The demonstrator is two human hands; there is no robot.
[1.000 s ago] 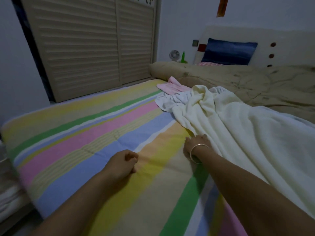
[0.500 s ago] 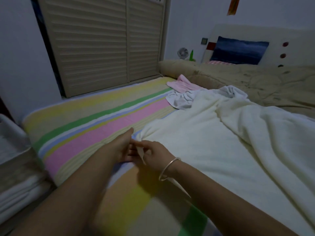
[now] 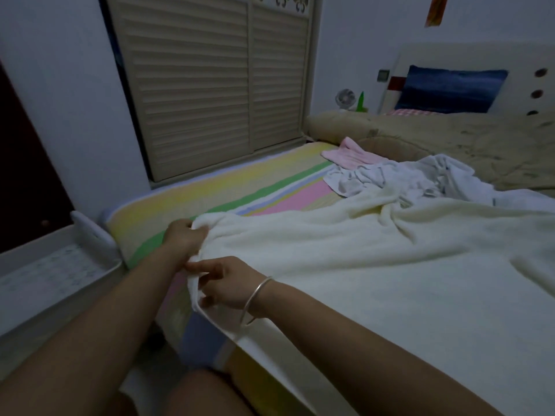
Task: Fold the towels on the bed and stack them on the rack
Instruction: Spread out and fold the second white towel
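Note:
A large cream towel [image 3: 375, 265] lies spread over the striped bed [image 3: 192, 202]. My left hand [image 3: 184, 238] grips its far left corner near the bed's edge. My right hand [image 3: 228, 283], with a silver bangle on the wrist, pinches the same left edge a little nearer to me. Behind the cream towel lie a crumpled white towel [image 3: 390, 178] and a pink towel [image 3: 351, 154]. A white rack [image 3: 54, 265] stands at the left beside the bed, its top shelf bare.
A beige quilt [image 3: 450, 139] and a blue pillow [image 3: 450, 88] fill the head of the bed. Louvred wardrobe doors [image 3: 210, 85] stand behind the bed. A small fan [image 3: 345, 99] and a green bottle [image 3: 361, 101] sit by the headboard. My knees show at the bottom.
Both hands have drawn the cream towel leftward across the bed and moved apart along its left edge. The view has swung left, bringing the rack into sight.

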